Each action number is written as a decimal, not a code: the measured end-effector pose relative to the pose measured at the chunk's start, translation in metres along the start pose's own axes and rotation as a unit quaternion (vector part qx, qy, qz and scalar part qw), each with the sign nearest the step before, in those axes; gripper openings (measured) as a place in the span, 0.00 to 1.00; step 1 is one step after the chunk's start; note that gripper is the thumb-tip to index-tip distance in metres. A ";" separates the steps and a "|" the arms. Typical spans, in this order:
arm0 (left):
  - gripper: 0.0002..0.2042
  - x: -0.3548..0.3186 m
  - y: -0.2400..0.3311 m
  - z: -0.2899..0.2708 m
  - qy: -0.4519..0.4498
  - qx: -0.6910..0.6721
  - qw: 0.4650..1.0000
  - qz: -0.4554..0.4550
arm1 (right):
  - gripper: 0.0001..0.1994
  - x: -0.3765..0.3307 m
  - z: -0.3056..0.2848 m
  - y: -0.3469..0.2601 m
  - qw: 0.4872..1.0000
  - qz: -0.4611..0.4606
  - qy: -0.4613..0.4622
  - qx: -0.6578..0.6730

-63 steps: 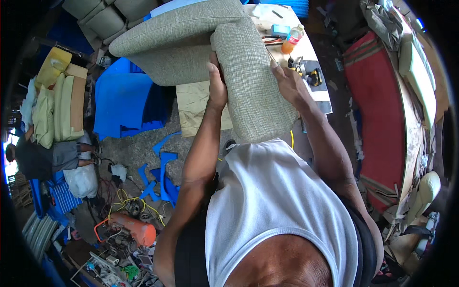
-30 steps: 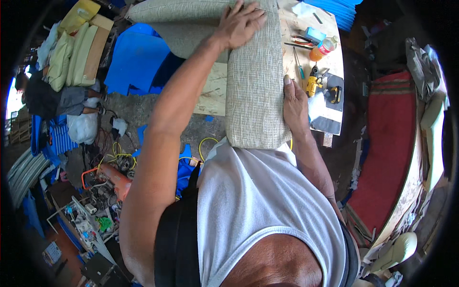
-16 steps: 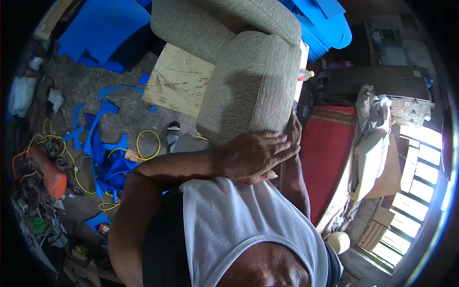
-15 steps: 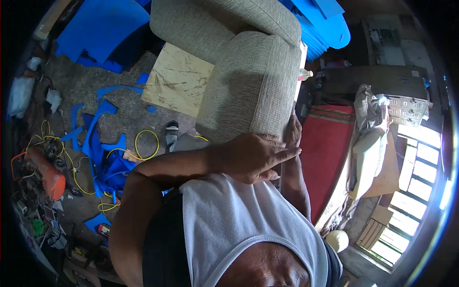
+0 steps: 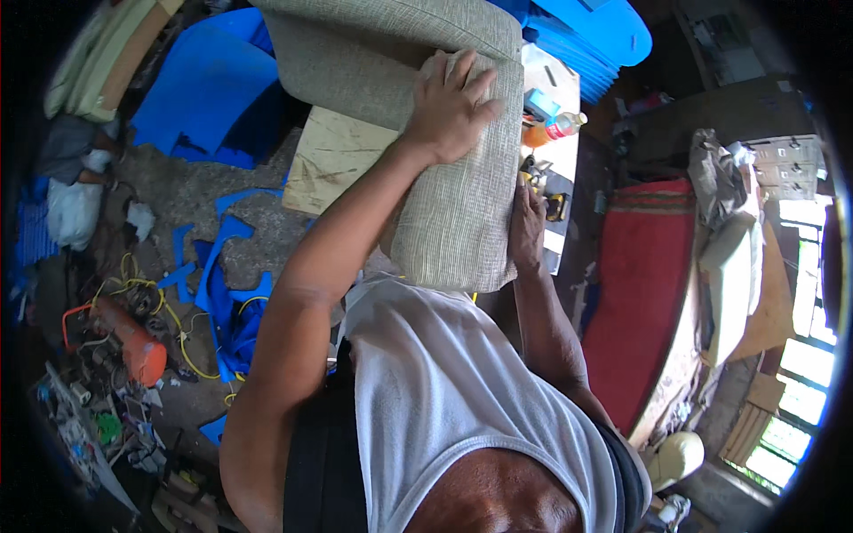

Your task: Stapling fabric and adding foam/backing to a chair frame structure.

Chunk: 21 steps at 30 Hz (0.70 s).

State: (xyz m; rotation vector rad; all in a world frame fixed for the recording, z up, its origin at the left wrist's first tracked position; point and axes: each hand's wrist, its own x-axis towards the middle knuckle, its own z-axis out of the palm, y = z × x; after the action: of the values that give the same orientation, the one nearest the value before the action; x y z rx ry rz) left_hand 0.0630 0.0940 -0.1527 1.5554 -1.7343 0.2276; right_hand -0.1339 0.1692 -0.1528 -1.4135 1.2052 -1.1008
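A large grey-green fabric-covered sofa part [image 5: 462, 204] stands on end in front of me, its padded arm running down toward my chest. My left hand [image 5: 450, 105] lies flat on top of the padded arm near its upper end, fingers spread over the fabric. My right hand [image 5: 527, 224] presses against the right side of the same arm, lower down, fingers pointing up. Both hands grip the upholstered piece between them. A wider upholstered section [image 5: 373, 53] extends to the upper left.
A plywood board [image 5: 333, 160] lies under the piece. Behind it a white worktable [image 5: 555, 98] carries an orange bottle [image 5: 553, 131] and tools. Blue foam sheets [image 5: 200, 93] and scraps cover the floor at left, with yellow cable and an orange tool [image 5: 133, 342]. A red mattress [image 5: 635, 293] stands at right.
My left hand moved from the lower front of the padded arm up onto its top. The view swung, and the upholstered piece now sits more upright before me.
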 end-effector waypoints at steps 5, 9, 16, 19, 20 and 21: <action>0.28 0.018 -0.012 -0.013 -0.177 -0.107 0.978 0.011 | 0.22 0.003 0.007 -0.015 0.995 0.074 -0.003 0.067; 0.26 -0.001 0.026 -0.038 -0.209 0.053 0.976 -0.039 | 0.20 -0.001 0.024 0.014 0.985 0.064 -0.051 0.155; 0.26 -0.018 0.098 -0.068 -0.298 0.162 0.939 -0.055 | 0.17 0.012 0.015 0.023 0.977 0.048 -0.107 0.177; 0.26 -0.012 0.107 -0.069 -0.322 0.195 0.923 -0.079 | 0.15 0.030 -0.001 0.106 0.988 0.087 -0.093 0.089; 0.26 -0.010 0.109 -0.066 -0.321 0.180 0.927 -0.077 | 0.15 0.041 -0.002 0.164 0.994 0.102 -0.038 0.002; 0.27 -0.010 0.110 -0.067 -0.322 0.165 0.929 -0.078 | 0.20 0.044 -0.006 0.208 0.980 0.063 -0.064 -0.176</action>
State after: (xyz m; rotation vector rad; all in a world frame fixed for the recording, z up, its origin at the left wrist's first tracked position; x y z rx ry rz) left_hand -0.0090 0.1681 -0.0748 2.1792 -2.1241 -0.0977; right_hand -0.1652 0.1102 -0.3550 -1.6193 1.4219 -0.7196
